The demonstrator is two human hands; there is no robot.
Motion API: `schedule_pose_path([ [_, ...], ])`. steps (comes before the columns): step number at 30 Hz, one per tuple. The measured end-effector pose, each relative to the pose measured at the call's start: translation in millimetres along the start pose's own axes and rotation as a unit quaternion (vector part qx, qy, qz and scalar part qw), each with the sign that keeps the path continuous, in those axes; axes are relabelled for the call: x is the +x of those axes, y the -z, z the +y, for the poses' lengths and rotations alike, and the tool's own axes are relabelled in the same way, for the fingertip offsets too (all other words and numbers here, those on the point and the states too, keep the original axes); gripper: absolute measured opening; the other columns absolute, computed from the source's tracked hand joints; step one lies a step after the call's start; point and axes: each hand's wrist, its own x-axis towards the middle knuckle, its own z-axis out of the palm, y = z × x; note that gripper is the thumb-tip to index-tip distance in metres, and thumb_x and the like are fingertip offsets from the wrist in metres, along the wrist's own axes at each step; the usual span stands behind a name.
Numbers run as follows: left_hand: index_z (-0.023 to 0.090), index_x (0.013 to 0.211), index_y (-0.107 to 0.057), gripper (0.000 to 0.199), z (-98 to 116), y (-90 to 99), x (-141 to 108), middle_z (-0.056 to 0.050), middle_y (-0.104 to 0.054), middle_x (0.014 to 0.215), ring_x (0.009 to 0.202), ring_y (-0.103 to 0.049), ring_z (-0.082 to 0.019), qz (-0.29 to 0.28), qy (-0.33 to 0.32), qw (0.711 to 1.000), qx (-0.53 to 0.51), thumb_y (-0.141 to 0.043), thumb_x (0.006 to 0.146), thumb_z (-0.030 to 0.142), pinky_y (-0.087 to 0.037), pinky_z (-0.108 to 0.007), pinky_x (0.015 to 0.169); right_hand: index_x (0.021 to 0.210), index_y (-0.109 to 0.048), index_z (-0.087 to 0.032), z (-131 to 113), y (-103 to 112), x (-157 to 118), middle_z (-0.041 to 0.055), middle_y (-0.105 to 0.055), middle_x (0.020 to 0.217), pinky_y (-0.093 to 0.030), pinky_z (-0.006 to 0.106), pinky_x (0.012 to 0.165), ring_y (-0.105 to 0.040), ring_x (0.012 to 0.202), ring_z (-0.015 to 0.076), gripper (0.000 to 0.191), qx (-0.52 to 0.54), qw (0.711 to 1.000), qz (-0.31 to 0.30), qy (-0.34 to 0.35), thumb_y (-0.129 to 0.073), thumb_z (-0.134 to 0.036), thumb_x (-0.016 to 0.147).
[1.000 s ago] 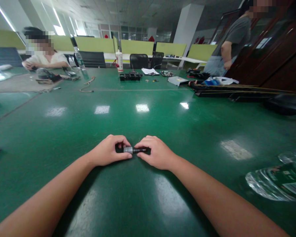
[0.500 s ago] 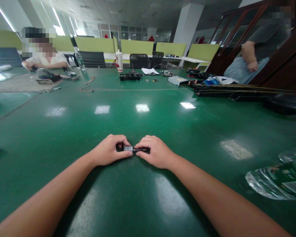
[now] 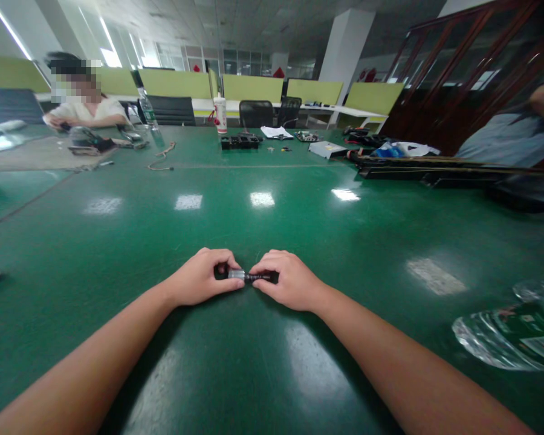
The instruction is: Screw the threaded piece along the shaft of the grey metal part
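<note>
Between my hands, low over the green table [image 3: 236,211], lies a small silver metal cylinder [image 3: 236,275] with a thin dark ridged shaft [image 3: 259,277] on its right side. My left hand [image 3: 204,277] pinches the silver cylinder between thumb and fingers. The thumb and fingers of my right hand [image 3: 290,281] are closed round the dark shaft, whose far end is partly hidden in the palm. The two hands are close together, with a narrow gap between their fingertips.
Clear plastic bottles [image 3: 508,335] lie at the right. Long black parts [image 3: 403,170] and a grey metal box [image 3: 327,150] sit at the far right. A black part [image 3: 240,141] and a white bottle [image 3: 220,113] stand farther back. A person [image 3: 86,109] sits at the far left.
My right fingertips have shifted slightly right along the shaft, away from the silver cylinder. The standing person at the far right has moved farther right, partly out of view.
</note>
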Motion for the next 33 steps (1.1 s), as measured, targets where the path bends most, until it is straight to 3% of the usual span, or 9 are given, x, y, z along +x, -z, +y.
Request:
schedule_pose_path([
  [25,0.02,0.091,-0.067,0.023,-1.6,4.2,1.7,0.0,-0.067,0.082,0.077,-0.06,-0.017,-0.005,0.02,1.0,-0.001,-0.069,0.083,0.041,-0.039,-0.029,0.079,0.086,-0.069,-0.021,2.7,-0.7,2.1,-0.0013,-0.067,0.079,-0.039,0.032,0.079,-0.058,0.079,0.0153,0.011,0.023,0.998,0.0,-0.05,-0.075,-0.02,0.078],
  [33,0.019,0.09,-0.066,0.023,-5.1,4.2,1.4,0.0,-0.065,0.081,0.075,-0.06,-0.016,0.005,0.011,1.0,-0.01,-0.07,0.083,0.04,-0.041,-0.028,0.074,0.084,-0.067,-0.02,1.9,-0.3,2.6,0.0005,-0.066,0.08,-0.041,0.033,0.077,-0.057,0.081,0.0173,0.009,0.019,0.998,0.011,-0.051,-0.071,-0.015,0.078],
])
